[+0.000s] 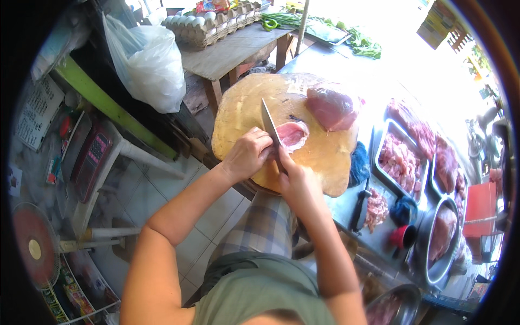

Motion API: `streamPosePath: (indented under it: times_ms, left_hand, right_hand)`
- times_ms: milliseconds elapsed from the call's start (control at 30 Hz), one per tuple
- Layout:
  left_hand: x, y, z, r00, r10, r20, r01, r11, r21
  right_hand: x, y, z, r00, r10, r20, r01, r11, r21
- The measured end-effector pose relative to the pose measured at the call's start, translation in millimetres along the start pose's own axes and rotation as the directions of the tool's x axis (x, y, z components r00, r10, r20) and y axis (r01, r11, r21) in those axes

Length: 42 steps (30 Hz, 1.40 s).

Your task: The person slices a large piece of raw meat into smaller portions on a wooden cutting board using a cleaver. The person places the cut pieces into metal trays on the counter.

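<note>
On a thick wooden chopping board (238, 119), a small slice of pink meat (294, 135) lies beside the blade of a knife (269, 120), which points toward the far edge. My right hand (292, 179) is closed round the knife's handle. My left hand (252, 146) has its fingers curled just left of the blade, apparently on the meat's near end; what is under the fingertips is partly hidden. A larger lump of raw meat (330, 108) rests at the board's back right, and a blue cloth (358, 165) touches its right side.
A steel table at right holds meat trays (396, 162), a metal bowl (452, 222) and a red cup (398, 235). Behind are a wooden table (216, 57) with egg cartons (211, 32) and greens (360, 46). At left are a hanging white bag (146, 70), a scale (93, 168) and a fan (35, 244).
</note>
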<state>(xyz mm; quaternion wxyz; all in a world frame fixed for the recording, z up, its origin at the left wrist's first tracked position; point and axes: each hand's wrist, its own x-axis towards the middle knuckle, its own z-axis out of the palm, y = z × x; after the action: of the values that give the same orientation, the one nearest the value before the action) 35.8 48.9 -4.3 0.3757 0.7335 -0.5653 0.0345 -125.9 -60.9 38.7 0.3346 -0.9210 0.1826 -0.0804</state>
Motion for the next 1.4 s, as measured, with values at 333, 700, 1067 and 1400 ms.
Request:
streamPosePath:
  times_ms: [333, 700, 1067, 1400]
  left_hand:
    - [-8.2, -0.3, -9.0, 0.999, 0.044, 0.004, -0.044, 0.997, 0.056]
    - [-9.2, 16.1, -10.2, 0.996, -0.068, 0.059, 0.06, 0.99, 0.128]
    - [-13.9, 6.5, -35.5, 0.977, -0.178, 0.115, 0.165, 0.98, 0.108]
    - [6.4, 19.7, -4.0, 1.0, -0.02, 0.007, 0.019, 0.998, 0.056]
  right_hand:
    - [-83.7, 1.0, -25.5, 0.99, 0.027, 0.137, -0.016, 0.996, -0.084]
    - [-30.1, 8.8, -0.2, 0.993, -0.11, -0.048, 0.112, 0.993, 0.036]
    - [-120.6, 1.4, -53.0, 0.978, 0.084, 0.189, -0.081, 0.996, -0.022]
    - [-59.0, 14.3, -48.9, 1.0, -0.022, 0.018, 0.022, 1.0, 0.011]
